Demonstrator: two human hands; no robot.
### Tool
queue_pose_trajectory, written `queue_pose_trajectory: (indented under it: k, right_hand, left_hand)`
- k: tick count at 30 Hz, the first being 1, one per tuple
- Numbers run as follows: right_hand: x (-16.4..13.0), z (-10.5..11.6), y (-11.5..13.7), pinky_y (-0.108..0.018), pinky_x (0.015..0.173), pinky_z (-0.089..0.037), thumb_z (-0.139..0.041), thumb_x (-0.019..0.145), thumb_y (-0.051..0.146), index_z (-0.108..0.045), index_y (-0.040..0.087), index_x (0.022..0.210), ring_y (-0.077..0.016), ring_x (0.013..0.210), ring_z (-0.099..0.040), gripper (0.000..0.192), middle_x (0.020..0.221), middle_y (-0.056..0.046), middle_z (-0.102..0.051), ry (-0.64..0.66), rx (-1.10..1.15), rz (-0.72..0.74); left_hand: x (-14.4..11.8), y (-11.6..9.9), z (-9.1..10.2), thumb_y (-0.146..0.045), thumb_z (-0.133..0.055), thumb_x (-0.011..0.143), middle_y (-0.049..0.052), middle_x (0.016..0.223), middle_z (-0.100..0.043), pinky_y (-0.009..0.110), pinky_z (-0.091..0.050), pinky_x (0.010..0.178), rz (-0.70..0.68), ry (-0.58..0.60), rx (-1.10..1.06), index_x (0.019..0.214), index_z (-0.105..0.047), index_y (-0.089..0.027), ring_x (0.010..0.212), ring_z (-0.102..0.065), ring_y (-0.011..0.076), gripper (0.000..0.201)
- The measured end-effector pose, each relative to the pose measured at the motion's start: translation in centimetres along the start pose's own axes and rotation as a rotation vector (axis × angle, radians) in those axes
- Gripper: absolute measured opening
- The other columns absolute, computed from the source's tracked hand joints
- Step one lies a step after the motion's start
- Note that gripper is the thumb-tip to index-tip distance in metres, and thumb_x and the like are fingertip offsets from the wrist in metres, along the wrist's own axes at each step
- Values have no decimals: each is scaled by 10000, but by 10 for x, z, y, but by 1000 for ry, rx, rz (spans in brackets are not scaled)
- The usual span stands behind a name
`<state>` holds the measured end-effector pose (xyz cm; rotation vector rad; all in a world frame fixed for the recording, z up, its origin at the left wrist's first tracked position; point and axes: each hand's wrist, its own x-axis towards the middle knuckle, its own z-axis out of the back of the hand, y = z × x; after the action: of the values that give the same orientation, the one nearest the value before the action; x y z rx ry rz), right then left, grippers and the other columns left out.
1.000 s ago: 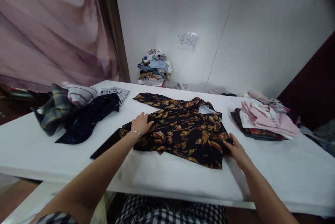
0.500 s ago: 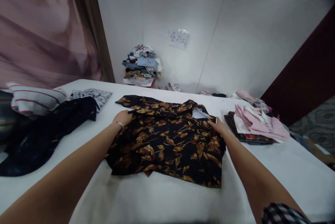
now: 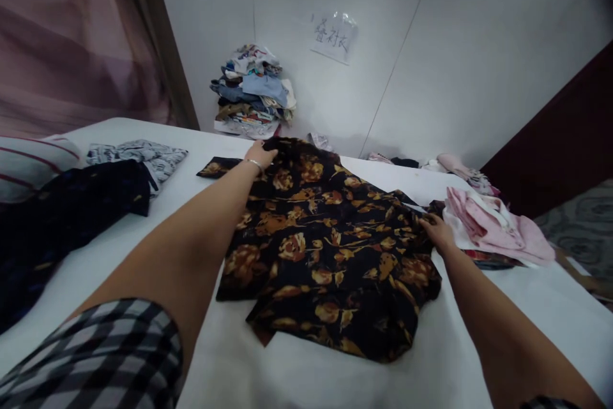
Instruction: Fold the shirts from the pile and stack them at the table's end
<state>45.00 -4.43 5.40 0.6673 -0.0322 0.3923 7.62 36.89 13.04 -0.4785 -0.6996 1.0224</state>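
The floral shirt point(image 3: 330, 237) lies left-to-right on the surface point(image 3: 325, 377), its far-left edge pinched by the fingers of the left hand point(image 3: 261, 154), its right end gripped by the right hand point(image 3: 435, 230), most cloth nearside of the line between.

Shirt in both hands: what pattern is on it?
The shirt is near-black with a brown-and-gold floral print, best seen in the head view.
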Motion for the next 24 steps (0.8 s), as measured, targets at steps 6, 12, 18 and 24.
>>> queue_pose_trajectory:
  k: [6, 12, 18, 24]
  right_hand:
    - [-52, 10, -42, -406, 951, -495, -679, 690, 444, -572, 181, 1294, -285, 1155, -589, 667, 1271, -129, -624, 117, 342, 0]
    - [-140, 42, -44, -363, 847, -563, -743, 664, 505, -391, 226, 1442, -269, 1098, -622, 898, 1315, -122, -592, 271, 684, -162]
    - [-214, 43, -40, -329, 674, -572, -742, 696, 497, -344, 306, 1461, -255, 1022, -634, 883, 1367, -101, -543, 365, 756, -58]
    - [-275, 31, -28, -365, 796, -559, -628, 796, 427, -434, 291, 1422, -279, 1187, -549, 669, 1518, -98, -363, 329, 561, 326]
  left_hand:
    - [-99, -15, 1, -334, -546, 869, 143, 1259, -612, 351, -383, 1040, -278, 181, 96, 1145, -607, -95, 1180, -540, 232, 370]
    - [-240, 14, 33, -445, -462, 911, 77, 1111, -672, 368, -465, 957, -455, 280, 47, 1027, -648, -202, 1047, -603, 220, 328]
    - [-341, 15, 43, -416, -592, 850, 96, 1190, -633, 405, -495, 908, -604, 337, 227, 1209, -595, -210, 1054, -589, 248, 414]
    - [-342, -8, 47, -188, -457, 881, 100, 910, -660, 399, -493, 751, -566, 295, 467, 757, -651, -178, 854, -592, 245, 230]
